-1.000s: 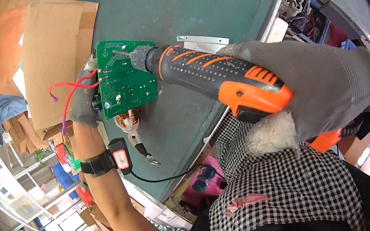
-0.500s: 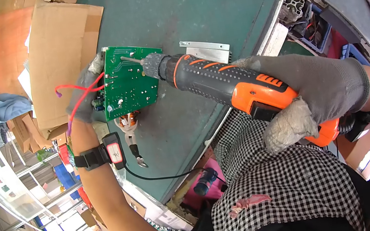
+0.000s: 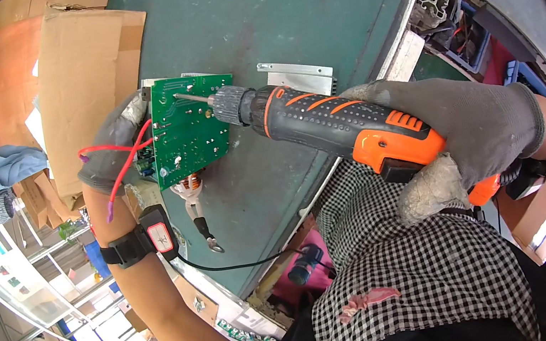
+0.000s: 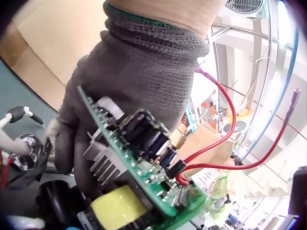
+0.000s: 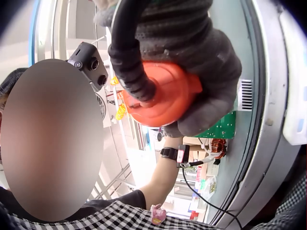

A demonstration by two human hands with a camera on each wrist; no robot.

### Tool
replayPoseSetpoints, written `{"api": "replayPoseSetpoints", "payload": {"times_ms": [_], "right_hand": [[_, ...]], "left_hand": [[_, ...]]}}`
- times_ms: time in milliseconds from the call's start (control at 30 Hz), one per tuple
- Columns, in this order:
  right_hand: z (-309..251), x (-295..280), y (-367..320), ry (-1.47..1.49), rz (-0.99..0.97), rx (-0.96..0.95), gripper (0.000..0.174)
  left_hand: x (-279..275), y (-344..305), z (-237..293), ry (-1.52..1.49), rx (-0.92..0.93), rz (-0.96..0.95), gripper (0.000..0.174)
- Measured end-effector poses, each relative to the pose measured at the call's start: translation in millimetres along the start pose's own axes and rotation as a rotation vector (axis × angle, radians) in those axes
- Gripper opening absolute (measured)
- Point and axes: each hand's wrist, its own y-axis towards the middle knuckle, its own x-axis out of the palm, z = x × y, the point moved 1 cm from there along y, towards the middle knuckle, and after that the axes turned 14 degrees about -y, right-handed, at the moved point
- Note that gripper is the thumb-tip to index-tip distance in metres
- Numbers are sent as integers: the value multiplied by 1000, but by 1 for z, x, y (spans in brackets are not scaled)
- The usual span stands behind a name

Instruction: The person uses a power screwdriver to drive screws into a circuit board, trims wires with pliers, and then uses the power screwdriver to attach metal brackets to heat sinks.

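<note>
My gloved left hand [image 3: 104, 152] holds a green circuit board [image 3: 192, 140] by its left side, solder face up and tilted. In the left wrist view, its underside carries capacitors [image 4: 144, 134], a finned metal heatsink [image 4: 108, 165] and a yellow-wrapped transformer [image 4: 117, 208]. Two red wires [image 3: 121, 178] stick out of its left edge. My gloved right hand [image 3: 488, 116] grips an orange and black power screwdriver [image 3: 322, 119]. Its bit [image 3: 192, 99] points left, with the tip overlapping the board's upper left part. A copper coil with white, black-sleeved leads [image 3: 192, 205] hangs below the board.
A silver metal bracket [image 3: 297, 78] lies on the green bench top [image 3: 247, 16]. Cardboard [image 3: 90, 93] stands at the left. Past the bench's right edge, a blue bin [image 3: 464, 37] holds assorted parts. A black cable [image 3: 245, 264] runs from the left wrist camera.
Over the last second the board and left hand have shifted slightly downward in the head view. The screwdriver has shifted down too, its bit staying over the board's upper left part.
</note>
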Motion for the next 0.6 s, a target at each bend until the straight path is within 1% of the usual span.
{"api": "replayPoseSetpoints", "payload": {"times_ms": [67,100,133,167,200,267,300,400,467,500,600], "right_hand": [[-2,1,-1,97,23,3,112],[2,5,1,142,68,-50,111],[3,4,1,140,62,-55,110],[3,4,1,138,56,-61,109],[-2,-1,-1,86,-4,-17,108],[-4,-3,-3,44,-67,37,107],[-4,-3,-4,54,-67,48,107],[-5,-2,-5,58,-81,106,107],[-4,-1,-5,78,-84,115,109],[1,0,-4,103,-79,101,110],[5,3,-1,97,-44,51,111]], "left_hand": [[-3,1,-4,6,17,7,51],[-4,3,-9,-30,-22,46,52],[-5,6,-14,-68,-59,87,52],[-5,10,-23,-135,-142,160,53],[-6,13,-31,-203,-226,235,54],[-13,16,-51,-377,-271,219,53],[-14,17,-53,-465,-293,210,53],[-8,16,-51,-560,-280,206,51],[3,14,-40,-528,-257,266,46],[7,13,-34,-511,-246,297,46],[4,18,-46,-605,-212,311,42]]}}
